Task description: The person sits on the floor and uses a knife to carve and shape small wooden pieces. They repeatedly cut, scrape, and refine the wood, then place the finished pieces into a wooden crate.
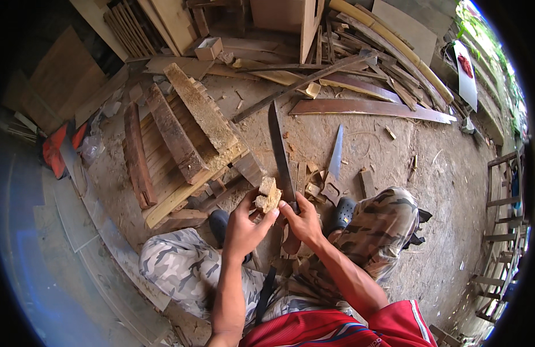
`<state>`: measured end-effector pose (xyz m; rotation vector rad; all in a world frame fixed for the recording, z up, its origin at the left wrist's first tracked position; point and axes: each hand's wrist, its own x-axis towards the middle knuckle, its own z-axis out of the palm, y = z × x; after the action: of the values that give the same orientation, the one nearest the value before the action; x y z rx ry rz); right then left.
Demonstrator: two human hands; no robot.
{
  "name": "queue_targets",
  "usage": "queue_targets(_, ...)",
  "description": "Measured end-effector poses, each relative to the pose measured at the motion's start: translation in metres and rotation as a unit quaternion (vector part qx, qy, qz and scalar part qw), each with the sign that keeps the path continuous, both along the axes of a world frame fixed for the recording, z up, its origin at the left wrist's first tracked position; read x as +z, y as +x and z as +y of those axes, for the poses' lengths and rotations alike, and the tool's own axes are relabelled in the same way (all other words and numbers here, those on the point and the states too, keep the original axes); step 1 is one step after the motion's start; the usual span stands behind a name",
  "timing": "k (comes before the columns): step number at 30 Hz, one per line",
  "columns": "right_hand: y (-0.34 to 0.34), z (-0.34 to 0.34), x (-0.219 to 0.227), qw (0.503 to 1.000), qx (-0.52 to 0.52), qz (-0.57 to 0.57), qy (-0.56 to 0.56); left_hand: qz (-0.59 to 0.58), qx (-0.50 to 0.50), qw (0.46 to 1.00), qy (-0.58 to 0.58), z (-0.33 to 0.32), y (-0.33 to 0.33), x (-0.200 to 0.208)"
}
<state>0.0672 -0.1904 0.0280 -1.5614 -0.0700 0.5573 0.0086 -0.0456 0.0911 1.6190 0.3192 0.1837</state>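
Observation:
In front of my lap, my left hand (244, 226) grips a small, rough-cut block of pale wood (268, 195) between thumb and fingers. My right hand (305, 222) is closed round a machete (278, 151), near where the dark blade meets the brown handle. The long blade points away from me, just right of the block. My right thumb reaches over to the block's edge. A handsaw (336, 155) with a wooden handle lies on the ground beyond my right hand, among small wood offcuts (311, 189).
Left of centre stands a low slatted wooden bench (169, 136) carrying thick planks (174, 133). Scrap boards and poles (389, 55) are heaped at the far right. A wooden rack (502, 231) stands at the right edge. My clogs (344, 213) flank the offcuts.

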Motion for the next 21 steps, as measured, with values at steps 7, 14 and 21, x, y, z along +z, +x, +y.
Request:
queue_targets(7,-0.007,0.007,-0.019,0.998,0.041,-0.021,-0.034,0.099,0.119,0.958,0.241,-0.011,0.001,-0.025)
queue_targets(14,-0.007,0.018,-0.045,0.999,0.043,0.018,-0.009,0.008,-0.031,0.999,-0.03,0.004,-0.024,-0.049)
queue_targets(21,-0.006,0.009,-0.027,0.997,0.062,0.008,-0.054,0.048,0.026,0.998,-0.024,0.007,-0.026,-0.047)
